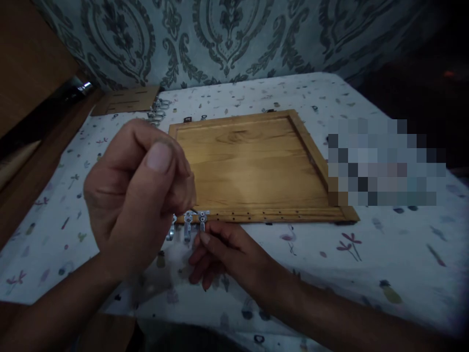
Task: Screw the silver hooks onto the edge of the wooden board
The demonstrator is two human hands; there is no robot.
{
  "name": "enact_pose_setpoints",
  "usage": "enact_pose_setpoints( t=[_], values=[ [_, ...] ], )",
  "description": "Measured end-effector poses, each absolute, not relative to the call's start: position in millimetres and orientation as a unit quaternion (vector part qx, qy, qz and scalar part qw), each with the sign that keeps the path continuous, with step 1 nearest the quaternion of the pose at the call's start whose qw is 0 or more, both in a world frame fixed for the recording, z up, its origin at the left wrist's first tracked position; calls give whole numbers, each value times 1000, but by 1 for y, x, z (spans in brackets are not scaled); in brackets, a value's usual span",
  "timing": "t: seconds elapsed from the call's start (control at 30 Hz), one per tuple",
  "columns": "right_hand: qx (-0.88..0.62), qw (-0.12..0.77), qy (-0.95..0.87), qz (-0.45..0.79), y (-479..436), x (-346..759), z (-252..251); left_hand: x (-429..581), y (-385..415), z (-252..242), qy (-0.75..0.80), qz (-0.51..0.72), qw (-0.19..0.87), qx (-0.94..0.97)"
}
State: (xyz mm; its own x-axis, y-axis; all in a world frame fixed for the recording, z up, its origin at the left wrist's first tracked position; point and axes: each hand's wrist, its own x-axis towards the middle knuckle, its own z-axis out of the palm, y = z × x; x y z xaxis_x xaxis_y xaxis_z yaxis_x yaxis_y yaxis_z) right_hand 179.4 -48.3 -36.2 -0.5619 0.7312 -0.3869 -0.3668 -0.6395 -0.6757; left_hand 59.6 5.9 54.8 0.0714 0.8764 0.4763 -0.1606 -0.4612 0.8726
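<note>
Metal hook (202, 221) at the wooden frame's (252, 166) front edge looks light and stiff, best held by its shank; right hand (220, 256) pinches it, left hand (139, 195) pinched shut above.

The left hand (139, 195) pinches shut over something its own fingers hide; only a thin dark tip shows. It also covers part of the leftmost hook (171, 231) and the board's (252, 166) near corner. The right hand (223, 252) hides the lower end of the hook (202, 219) it holds. A pixelated patch (384, 164) blots the board's right edge. The far metal pile (158, 113) is too small to tell apart.
</note>
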Motion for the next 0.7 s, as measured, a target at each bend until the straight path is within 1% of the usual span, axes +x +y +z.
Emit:
enact_pose_setpoints(
  t=[0.23,0.37,0.57,0.7],
  values=[
    [-339,323,-272,840,-48,181,-32,56,-6,56,369,569,380,628],
    [-337,325,-271,841,-48,181,-30,56,-10,57,411,534,394,626],
    [-335,334,-265,840,-49,180,-33,56,-4,47,339,572,396,634],
    [-340,332,-252,843,-50,179,-33,57,-3,43,338,578,398,627]
  ],
)
